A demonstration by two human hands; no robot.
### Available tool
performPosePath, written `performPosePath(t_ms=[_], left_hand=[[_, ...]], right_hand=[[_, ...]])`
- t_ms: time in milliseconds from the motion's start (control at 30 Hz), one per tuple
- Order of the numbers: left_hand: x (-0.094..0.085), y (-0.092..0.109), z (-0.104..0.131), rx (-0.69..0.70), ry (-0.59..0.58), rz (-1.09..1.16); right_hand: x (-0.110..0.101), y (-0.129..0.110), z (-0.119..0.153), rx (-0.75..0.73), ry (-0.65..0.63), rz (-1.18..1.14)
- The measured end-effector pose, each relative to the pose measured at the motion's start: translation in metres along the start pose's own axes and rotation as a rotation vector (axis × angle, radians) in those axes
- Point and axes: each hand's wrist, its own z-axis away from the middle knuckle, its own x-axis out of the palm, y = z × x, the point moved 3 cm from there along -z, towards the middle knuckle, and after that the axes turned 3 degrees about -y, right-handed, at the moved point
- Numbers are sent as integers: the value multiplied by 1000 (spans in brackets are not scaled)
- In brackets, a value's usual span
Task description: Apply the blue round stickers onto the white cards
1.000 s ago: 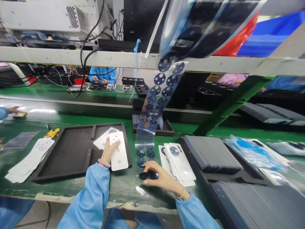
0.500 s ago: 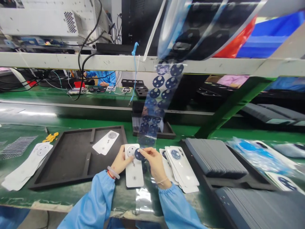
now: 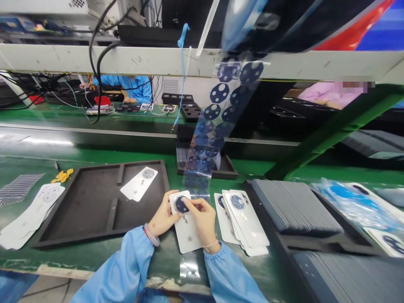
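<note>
A white phone back panel (image 3: 187,235) is tilted slightly above the green bench, its upper left edge gripped by my left hand (image 3: 162,216). Over the round camera area at its top lies a dark blue round sticker (image 3: 181,204) with holes. My right hand (image 3: 203,219) pinches the sticker's right edge between thumb and finger, and its palm covers part of the panel's right side. Behind the panel, a clear strip (image 3: 212,112) with rows of similar dark stickers hangs down to the bench. To the right lie several white panels (image 3: 249,223) with dark sticker rings.
A black tray (image 3: 85,206) on the left holds white panels (image 3: 140,184). More panels (image 3: 28,219) and yellow pieces (image 3: 63,175) lie farther left. Grey sheets stand in a black tray (image 3: 328,243) at right. A white shelf beam (image 3: 151,63) crosses above; a person in blue (image 3: 139,88) sits beyond.
The dark sticker has moved left onto the panel's round camera area, my right hand with it. The panel's lower end has swung right. The whole view has shifted.
</note>
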Motion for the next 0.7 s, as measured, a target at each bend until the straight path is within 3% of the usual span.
performPosePath(t_ms=[700], left_hand=[[-2,-3,-1,16,5,-89]], right_hand=[[1,-1,5,-33,45,63]])
